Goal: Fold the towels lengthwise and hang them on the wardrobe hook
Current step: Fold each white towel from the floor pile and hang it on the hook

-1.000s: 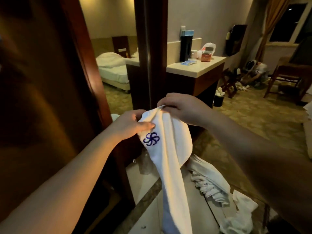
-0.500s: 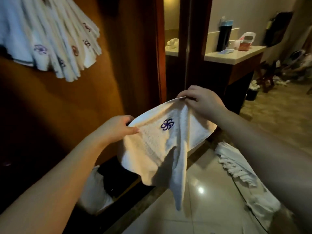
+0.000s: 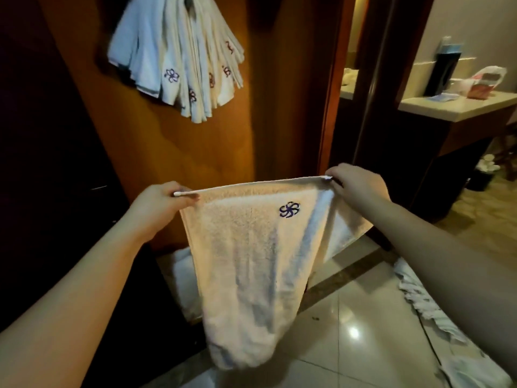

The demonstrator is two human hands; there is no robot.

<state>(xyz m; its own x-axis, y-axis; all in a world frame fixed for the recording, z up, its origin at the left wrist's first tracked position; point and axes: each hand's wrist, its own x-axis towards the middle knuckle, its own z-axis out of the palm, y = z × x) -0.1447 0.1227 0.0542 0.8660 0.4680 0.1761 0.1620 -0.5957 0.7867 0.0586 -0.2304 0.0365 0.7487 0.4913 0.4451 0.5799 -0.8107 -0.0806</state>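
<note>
While the brown wardrobe panel (image 3: 173, 152) filled the space ahead of you, a fan of folded white towels (image 3: 179, 60) hung against its upper part, several showing small embroidered logos; what they hung from was hidden behind them. Below lay the glossy tiled floor (image 3: 349, 317), with a crumpled heap of more towels (image 3: 428, 309) at your right. You held one white towel (image 3: 251, 261) stretched out in front of the panel, its top hem taut and nearly level, the rest drooping toward the floor, a dark blue pinwheel logo (image 3: 289, 209) near the upper right. To the far right stood a pale-topped desk (image 3: 458, 106) carrying a dark box and a plastic bag. Your left hand (image 3: 159, 208) pinched the hem's left corner, and your right hand (image 3: 358, 183) pinched the right corner.
</note>
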